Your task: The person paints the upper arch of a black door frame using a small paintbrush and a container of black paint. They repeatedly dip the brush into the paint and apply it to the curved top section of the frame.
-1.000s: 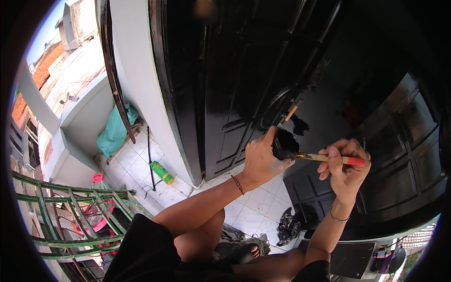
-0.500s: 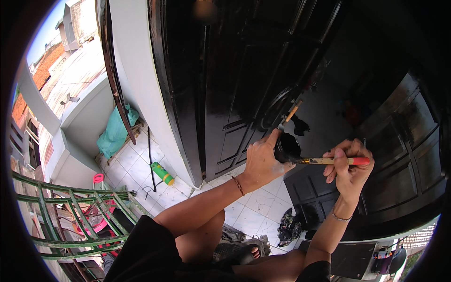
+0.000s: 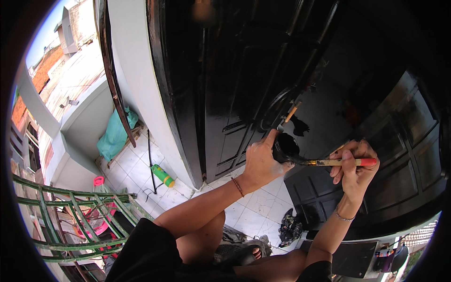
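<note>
My left hand [image 3: 264,159], smudged with grey paint, is wrapped round a small black paint pot [image 3: 285,146] near the dark door. A wooden-handled tool [image 3: 292,115] with a metal neck shows just beyond the pot's rim; whether it stands in the pot I cannot tell. To the right, my right hand [image 3: 354,164] grips a paintbrush [image 3: 331,162] with a pale, red-ended handle. The brush lies almost level, its dark bristles close to the pot's right side. A thin light stick [image 3: 337,150] also shows by the right fingers, partly hidden.
A glossy black panelled door [image 3: 235,94] rises in front, with another dark leaf [image 3: 399,155] at the right. A green metal railing [image 3: 70,244] runs along the left. A green bottle [image 3: 162,175] and a teal sack [image 3: 117,136] lie on the tiles; a dark cloth [image 3: 290,228] lies below.
My right hand has moved slightly right with the paintbrush, drawing the bristles away from the pot. The thin light stick shows more plainly. My left hand and the pot have barely shifted.
</note>
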`<state>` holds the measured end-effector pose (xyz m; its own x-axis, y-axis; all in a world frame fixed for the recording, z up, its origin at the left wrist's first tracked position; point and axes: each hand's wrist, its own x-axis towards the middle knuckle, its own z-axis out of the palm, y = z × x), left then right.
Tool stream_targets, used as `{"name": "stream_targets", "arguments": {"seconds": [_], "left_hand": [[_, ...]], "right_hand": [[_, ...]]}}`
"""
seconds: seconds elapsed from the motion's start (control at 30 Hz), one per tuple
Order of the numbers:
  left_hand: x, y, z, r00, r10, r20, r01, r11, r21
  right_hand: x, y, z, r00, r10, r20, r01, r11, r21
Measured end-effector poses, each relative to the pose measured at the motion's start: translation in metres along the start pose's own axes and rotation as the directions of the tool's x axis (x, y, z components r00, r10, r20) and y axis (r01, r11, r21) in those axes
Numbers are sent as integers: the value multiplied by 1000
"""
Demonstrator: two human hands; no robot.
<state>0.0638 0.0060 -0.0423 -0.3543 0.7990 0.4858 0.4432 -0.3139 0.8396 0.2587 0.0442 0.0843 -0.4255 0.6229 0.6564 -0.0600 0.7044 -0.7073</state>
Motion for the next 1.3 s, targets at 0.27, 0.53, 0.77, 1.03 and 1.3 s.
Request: {"name": "stream_targets", "arguments": {"seconds": [0.27, 0.53, 0.77, 1.03, 1.3], "left_hand": [[2, -4, -2, 995, 61, -73, -53, 993, 104], [0, -5, 2, 999, 36, -39, -32, 993, 115], [1, -6, 1, 999, 25, -34, -20, 989, 145], [4, -9, -3, 1000, 24, -7, -23, 991, 132], [4, -7, -5, 1000, 30, -5, -29, 992, 123]], "right_hand": [[-1, 1, -19, 992, -96, -76, 96, 995, -13], [2, -13, -6, 921, -231, 313, 329, 893, -308], [-1, -9, 2, 859, -192, 474, 342, 905, -254], [2, -14, -12, 822, -242, 516, 365, 919, -151], [1, -13, -21, 877, -313, 364, 386, 911, -147]]}}
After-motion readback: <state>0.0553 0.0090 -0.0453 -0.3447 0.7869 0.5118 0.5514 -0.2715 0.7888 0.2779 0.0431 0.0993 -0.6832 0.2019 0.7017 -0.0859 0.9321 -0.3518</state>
